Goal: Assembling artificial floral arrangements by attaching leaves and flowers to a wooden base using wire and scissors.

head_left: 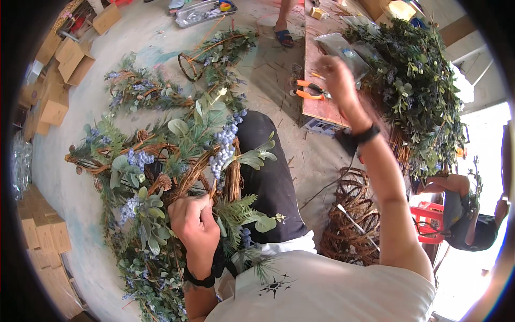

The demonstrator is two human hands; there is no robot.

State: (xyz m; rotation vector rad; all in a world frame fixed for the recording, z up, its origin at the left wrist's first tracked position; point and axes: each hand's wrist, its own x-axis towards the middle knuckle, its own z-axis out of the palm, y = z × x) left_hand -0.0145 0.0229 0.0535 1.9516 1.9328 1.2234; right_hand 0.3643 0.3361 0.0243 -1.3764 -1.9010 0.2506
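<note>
My left hand (194, 220) is closed in a pinch at the brown vine base of a wreath (185, 180), just below its twisted twigs. Blue berry clusters (223, 142), pine cones (142, 135), pine sprigs and green leaves cover this wreath, which rests against my dark-trousered leg (268, 177). My right hand (338, 75) is raised over the wooden table at the right, its fingers smeared by motion. Close to it lie orange-handled pliers (314, 90) and a clear plastic bag (343, 52). Whether the right hand holds anything is hidden by the blur.
Bare vine rings (351, 220) are stacked at my right. A leafy heap (413, 86) stands beyond the table (316, 110). More garlands (145, 88) lie on the floor, with cardboard boxes (53, 104) at left. Another person (466, 214) is near a red stool (428, 220).
</note>
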